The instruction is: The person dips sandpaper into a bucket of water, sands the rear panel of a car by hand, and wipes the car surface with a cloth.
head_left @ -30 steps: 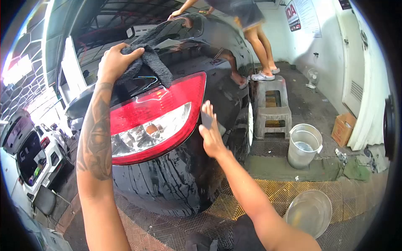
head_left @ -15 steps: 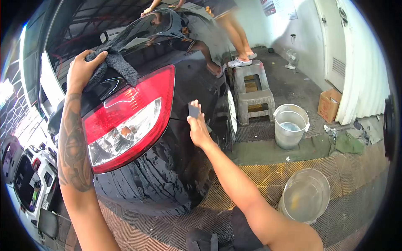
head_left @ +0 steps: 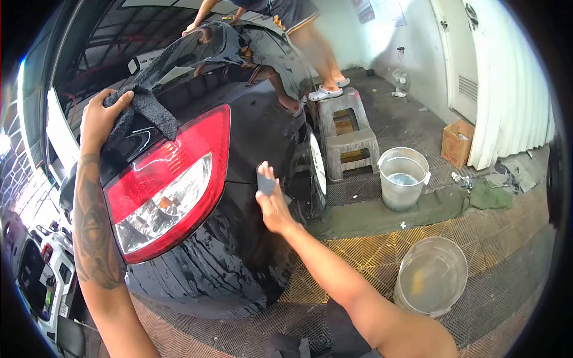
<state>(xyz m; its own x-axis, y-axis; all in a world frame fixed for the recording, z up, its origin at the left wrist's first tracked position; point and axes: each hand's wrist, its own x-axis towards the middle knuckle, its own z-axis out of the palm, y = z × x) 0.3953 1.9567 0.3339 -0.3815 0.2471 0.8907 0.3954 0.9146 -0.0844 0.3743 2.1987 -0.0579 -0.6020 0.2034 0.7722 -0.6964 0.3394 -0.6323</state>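
My left hand grips a dark grey microfiber towel against the car's rear, just above the tail light. One end of the towel hangs over the top of the red and clear tail light. My right hand holds a small grey rectangular sheet, which looks like sandpaper, at the glossy black side panel right of the light. Whether the sheet touches the paint I cannot tell. Water streaks cover the black car below the light.
Another person's legs stand on a grey step stool by the car's far side. Two water buckets sit on the right. Beyond them are a cardboard box, a small fan and a green cloth.
The view has shifted, so the scene sits further left. My right hand with the grey sheet is slightly lower on the panel. My left hand keeps hold of the towel.
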